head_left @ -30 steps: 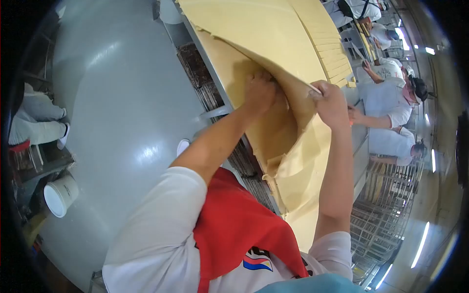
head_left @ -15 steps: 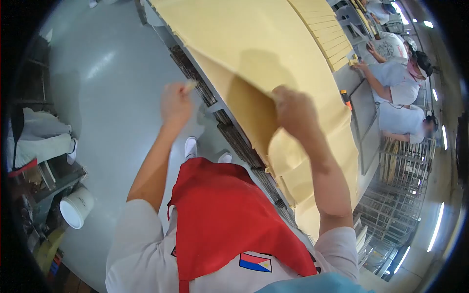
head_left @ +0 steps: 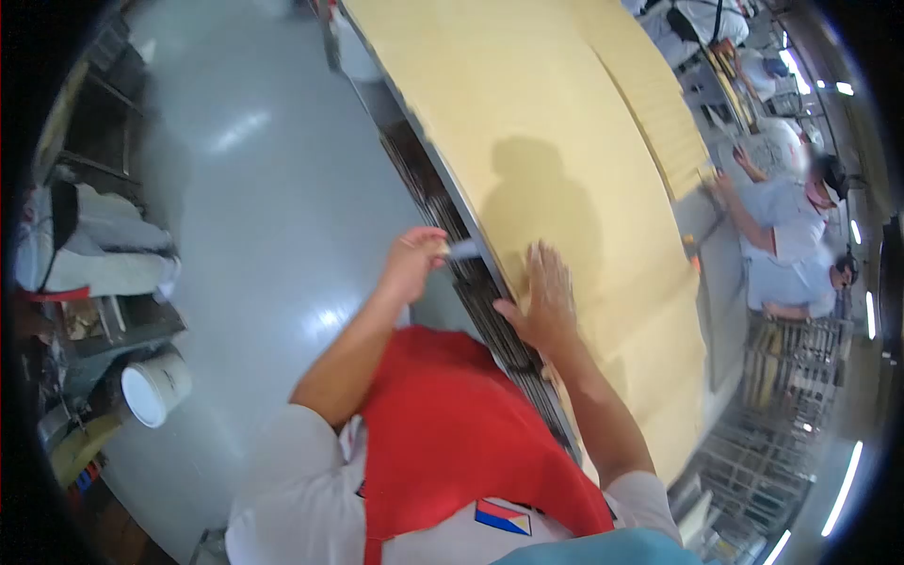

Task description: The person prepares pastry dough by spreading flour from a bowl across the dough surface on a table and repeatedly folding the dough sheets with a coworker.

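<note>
A broad pale-yellow dough sheet (head_left: 565, 122) covers the long table, its near side running along the table edge. My right hand (head_left: 546, 306) lies flat on the dough close to that edge, fingers stretched out and thumb apart, dusted with white. Beside the table, over the floor, my left hand (head_left: 411, 268) is closed around the beige end of a small tool. A pale flat blade (head_left: 462, 250) sticks out from it toward the table edge; blur hides its exact kind.
Dark stacked trays (head_left: 443, 221) sit under the table edge. A strip of cut dough (head_left: 659, 122) lies along the far side. Co-workers (head_left: 786, 212) stand across the table, near metal racks (head_left: 782, 377). A white bucket (head_left: 155, 388) stands on the floor at left.
The lifted dough flap now lies flat. My right hand has let go of it and rests open on the sheet. My left hand has come lower and nearer the table edge.
</note>
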`<state>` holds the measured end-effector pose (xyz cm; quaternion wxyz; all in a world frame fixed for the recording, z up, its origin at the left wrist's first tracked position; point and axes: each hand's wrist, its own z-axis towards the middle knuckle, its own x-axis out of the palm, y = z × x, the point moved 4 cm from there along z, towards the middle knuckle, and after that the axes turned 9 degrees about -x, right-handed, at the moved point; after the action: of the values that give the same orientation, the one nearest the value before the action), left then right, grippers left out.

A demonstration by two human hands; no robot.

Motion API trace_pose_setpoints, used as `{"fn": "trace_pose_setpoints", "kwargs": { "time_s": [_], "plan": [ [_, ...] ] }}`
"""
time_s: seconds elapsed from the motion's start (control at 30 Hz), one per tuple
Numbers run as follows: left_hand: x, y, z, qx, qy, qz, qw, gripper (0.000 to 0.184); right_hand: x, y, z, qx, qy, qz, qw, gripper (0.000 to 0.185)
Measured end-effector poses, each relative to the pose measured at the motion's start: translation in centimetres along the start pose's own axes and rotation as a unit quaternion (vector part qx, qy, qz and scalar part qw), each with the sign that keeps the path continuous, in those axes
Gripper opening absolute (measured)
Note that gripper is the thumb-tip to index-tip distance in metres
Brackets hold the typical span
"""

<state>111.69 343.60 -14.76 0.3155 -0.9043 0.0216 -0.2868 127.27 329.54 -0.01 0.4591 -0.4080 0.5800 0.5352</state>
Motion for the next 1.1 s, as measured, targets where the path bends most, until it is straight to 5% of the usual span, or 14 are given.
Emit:
{"fn": "trace_pose_setpoints", "kwargs": {
  "time_s": [0.07,0.23,0.3,0.33,0.4,0.43,0.47,0.5,0.57,0.7,0.77,0.9,1.03,1.1],
  "plan": [
    [2.2,-2.9,0.5,0.150,0.015,0.115,0.982,0.015,1.9,-0.7,0.8,-0.009,0.045,-0.032,0.998,0.075],
    [7.3,-9.2,-2.5,0.032,0.211,0.418,0.883,0.015,1.8,-2.1,-0.3,-0.038,-0.011,-0.028,0.999,0.062],
    [9.0,-9.8,-2.3,0.125,0.272,0.645,0.703,0.014,1.1,-2.2,-0.4,-0.036,0.012,0.014,0.999,0.058],
    [9.5,-12.3,0.0,0.240,0.231,0.708,0.622,0.014,0.8,-2.2,-0.5,-0.038,0.000,0.008,0.999,0.058],
    [11.6,-24.1,5.1,0.408,0.031,0.611,0.678,0.014,1.3,-2.5,-0.5,-0.028,0.036,0.000,0.999,0.057],
    [11.5,-32.6,10.9,0.299,0.016,0.638,0.709,0.028,1.3,-2.5,-0.4,-0.022,0.030,-0.001,0.999,0.057],
    [12.5,-40.1,8.7,0.564,-0.124,0.560,0.594,0.053,1.4,-2.4,-0.6,-0.022,0.017,-0.006,1.000,0.056],
    [13.7,-45.6,6.8,0.549,-0.234,0.609,0.522,0.072,1.5,-2.2,-0.9,-0.023,0.007,-0.009,1.000,0.055],
    [13.7,-48.4,6.2,0.455,-0.307,0.646,0.530,0.074,2.0,-1.8,-1.2,-0.001,-0.006,-0.023,1.000,0.052],
    [13.1,-39.9,4.9,0.418,-0.152,0.626,0.641,0.045,3.0,-0.9,-2.4,0.057,-0.086,-0.068,0.992,0.046],
    [11.3,-29.5,3.4,0.130,0.018,0.573,0.809,0.030,5.3,-2.7,-2.7,0.023,-0.145,-0.099,0.984,0.033],
    [8.2,-9.0,-0.9,-0.197,0.293,0.509,0.785,0.037,0.0,-4.2,-0.8,0.141,-0.102,-0.018,0.985,0.014],
    [14.5,1.6,-4.8,-0.195,0.385,0.046,0.901,0.048,-3.7,-4.7,-1.0,0.094,-0.186,-0.027,0.978,0.015],
    [15.6,2.6,-3.5,-0.180,0.350,-0.140,0.909,0.053,-3.1,-4.0,-1.4,0.044,-0.028,0.016,0.999,0.021]
  ]
}}
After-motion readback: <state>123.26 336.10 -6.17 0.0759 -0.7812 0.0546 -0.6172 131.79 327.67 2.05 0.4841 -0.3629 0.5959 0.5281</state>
